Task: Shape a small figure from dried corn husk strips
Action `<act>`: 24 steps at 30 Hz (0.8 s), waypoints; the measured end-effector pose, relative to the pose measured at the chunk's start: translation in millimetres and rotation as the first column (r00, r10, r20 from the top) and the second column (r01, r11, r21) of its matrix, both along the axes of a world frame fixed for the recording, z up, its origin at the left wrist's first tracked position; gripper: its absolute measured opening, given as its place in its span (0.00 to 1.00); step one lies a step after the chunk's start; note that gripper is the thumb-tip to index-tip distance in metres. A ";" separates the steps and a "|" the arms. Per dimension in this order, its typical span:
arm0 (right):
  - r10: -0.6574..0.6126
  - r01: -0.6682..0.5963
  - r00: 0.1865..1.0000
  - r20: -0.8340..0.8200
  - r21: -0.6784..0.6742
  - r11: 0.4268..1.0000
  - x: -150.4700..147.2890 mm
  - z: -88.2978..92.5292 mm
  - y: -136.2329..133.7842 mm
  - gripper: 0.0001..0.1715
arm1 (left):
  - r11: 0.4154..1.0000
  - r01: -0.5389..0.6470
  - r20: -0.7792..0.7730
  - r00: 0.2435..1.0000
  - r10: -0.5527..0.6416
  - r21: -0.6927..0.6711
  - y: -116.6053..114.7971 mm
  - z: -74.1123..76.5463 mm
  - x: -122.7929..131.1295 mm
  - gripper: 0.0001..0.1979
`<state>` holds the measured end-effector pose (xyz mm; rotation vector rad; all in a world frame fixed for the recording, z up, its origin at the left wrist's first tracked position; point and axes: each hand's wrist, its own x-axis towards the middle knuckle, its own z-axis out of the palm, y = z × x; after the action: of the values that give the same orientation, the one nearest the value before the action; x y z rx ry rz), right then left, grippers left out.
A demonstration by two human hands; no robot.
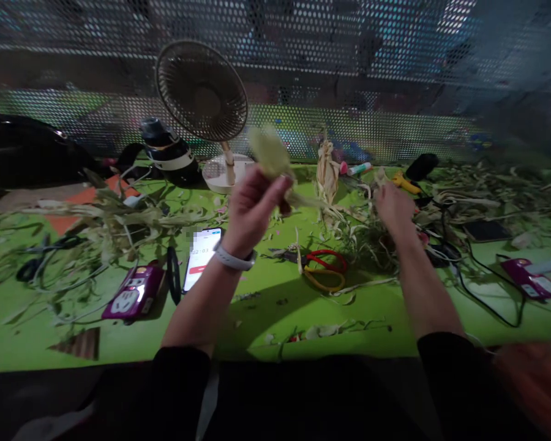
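Note:
My left hand [259, 202], raised over the middle of the table, is closed on a pale yellow-green corn husk [270, 150], blurred by motion. A thin strip trails from it to the right. My right hand [395, 205] is over the heap of husk shreds, beside a yellow-handled tool [404, 183], possibly a glue gun. Pale husk shows at its fingertips, but whether they grip it cannot be made out. Between the hands, a tied, dried husk bundle [327, 171] stands upright at the back. Scissors with red and yellow handles [326, 269] lie in front.
A fan [202, 92] and a dark bottle [171, 153] stand at the back left. A lit phone [202, 257] and a purple device [135, 291] lie left of my left arm. Black cables [480, 297] loop at right. Husk piles [119, 226] cover both sides. A perforated metal screen [294, 92] borders the back.

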<state>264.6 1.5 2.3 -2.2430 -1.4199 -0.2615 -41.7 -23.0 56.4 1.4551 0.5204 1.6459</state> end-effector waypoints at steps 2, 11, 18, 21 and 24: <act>-0.052 0.052 0.998 -0.019 -0.007 0.999 28.3 1.2 2.6 0.09 | 0.992 -0.113 0.313 0.945 0.089 0.057 5.0 17.3 -21.0 0.12; 0.232 -0.222 0.972 -0.035 0.190 0.956 -17.7 32.6 -33.4 0.18 | 0.981 -0.191 0.271 0.946 0.178 0.021 3.5 23.6 -25.0 0.10; 0.847 -0.887 0.318 -0.426 0.182 0.425 -109.2 40.4 -82.2 0.16 | 0.945 -0.323 0.332 0.886 0.323 -0.057 20.0 18.1 -37.2 0.07; 0.789 -0.838 0.414 -0.453 0.148 0.525 -82.1 38.3 -71.9 0.16 | 0.905 -0.381 0.511 0.749 0.422 -0.188 39.7 21.1 -61.5 0.09; 0.679 -0.726 0.635 -0.369 0.015 0.688 -37.4 33.5 -49.2 0.15 | 0.895 -0.364 0.485 0.753 0.445 -0.257 53.2 17.6 -70.4 0.12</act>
<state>227.2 -47.7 35.7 -1.5192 -2.0063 0.4918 -112.2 30.3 74.0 0.7356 0.6470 2.2042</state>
